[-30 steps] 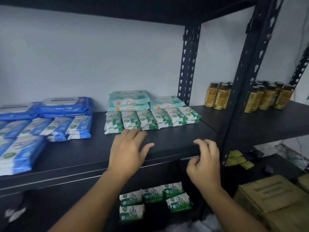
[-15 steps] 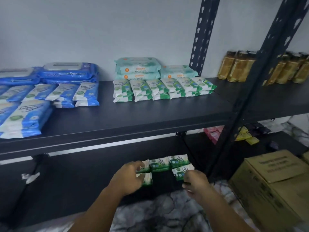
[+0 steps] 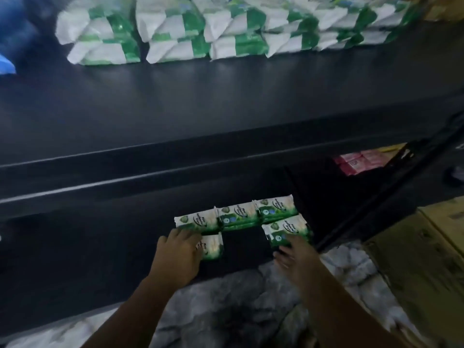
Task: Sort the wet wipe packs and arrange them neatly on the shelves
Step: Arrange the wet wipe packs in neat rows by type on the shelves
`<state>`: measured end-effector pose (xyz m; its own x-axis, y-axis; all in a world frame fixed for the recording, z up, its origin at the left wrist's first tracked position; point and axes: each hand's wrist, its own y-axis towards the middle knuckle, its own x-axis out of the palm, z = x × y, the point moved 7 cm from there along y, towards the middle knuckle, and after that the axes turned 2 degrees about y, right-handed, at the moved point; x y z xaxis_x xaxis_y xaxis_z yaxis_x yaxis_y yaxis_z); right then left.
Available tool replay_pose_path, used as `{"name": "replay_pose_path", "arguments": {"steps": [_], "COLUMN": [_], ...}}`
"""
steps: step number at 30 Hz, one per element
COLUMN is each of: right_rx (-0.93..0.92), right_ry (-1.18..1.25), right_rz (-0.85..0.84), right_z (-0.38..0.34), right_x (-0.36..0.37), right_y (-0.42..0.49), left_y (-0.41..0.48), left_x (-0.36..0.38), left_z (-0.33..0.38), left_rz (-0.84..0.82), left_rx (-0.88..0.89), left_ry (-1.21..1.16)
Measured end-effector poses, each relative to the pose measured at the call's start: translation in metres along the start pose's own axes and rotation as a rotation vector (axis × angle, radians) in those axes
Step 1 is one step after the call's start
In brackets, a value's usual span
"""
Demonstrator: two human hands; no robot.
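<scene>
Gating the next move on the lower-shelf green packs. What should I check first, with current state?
1. Left hand on front-left pack: touching, ok; grip cannot tell.
2. Right hand on front-right pack: at its near edge, blurred; cannot tell.
3. Back row of three packs side by side: ok.
4. Front row closed up: not ok, gap between the two front packs.
5. Bare room on upper shelf in front of the green stacks: ok.
</scene>
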<state>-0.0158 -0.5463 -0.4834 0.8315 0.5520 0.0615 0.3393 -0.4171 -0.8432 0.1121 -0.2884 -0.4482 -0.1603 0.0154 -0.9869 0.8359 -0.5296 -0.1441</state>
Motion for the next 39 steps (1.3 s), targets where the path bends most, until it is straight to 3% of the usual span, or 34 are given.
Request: {"name": "replay_pose_path", "arguments": {"steps": [10, 17, 22, 26, 30, 34, 39], "right_rx": [0.056, -0.03, -0.092, -0.168, -0.266, -0.313, -0.417], "right_ry": [-0.06, -0.111, -0.117, -0.051, -0.064, -0.196, -0.417], "right_rz": [0.202, 0.316, 0.268, 0.381, 0.382, 0.365, 0.238], "right_z": [-0.015, -0.019, -0.012, 0.006, 0.028, 0.028, 0.03], "right_x": [0.008, 0.0, -0.008, -0.017, -0.024, -0.018, -0.016], "right_y": [0.03, 0.034, 0.033, 0.012, 0.034, -0.023, -0.059], "left_y": [0.018, 0.022, 0.016, 0.008, 0.006, -0.005, -0.035], "left_x": [0.012, 0.012, 0.005, 0.006, 0.011, 0.024, 0.01], "left_z": [-0.001, 0.007, 0.014, 0.019, 0.012, 0.013, 0.025], "left_rz": [0.024, -0.099, -0.05, -0.054, -0.101, -0.26, -0.234], "left_rx": [-0.107, -0.122, -0.136, -0.127, -0.201, -0.255, -0.3], "left_ry": [0.009, 0.065, 0.017, -0.011, -0.138, -0.367, -0.56]}}
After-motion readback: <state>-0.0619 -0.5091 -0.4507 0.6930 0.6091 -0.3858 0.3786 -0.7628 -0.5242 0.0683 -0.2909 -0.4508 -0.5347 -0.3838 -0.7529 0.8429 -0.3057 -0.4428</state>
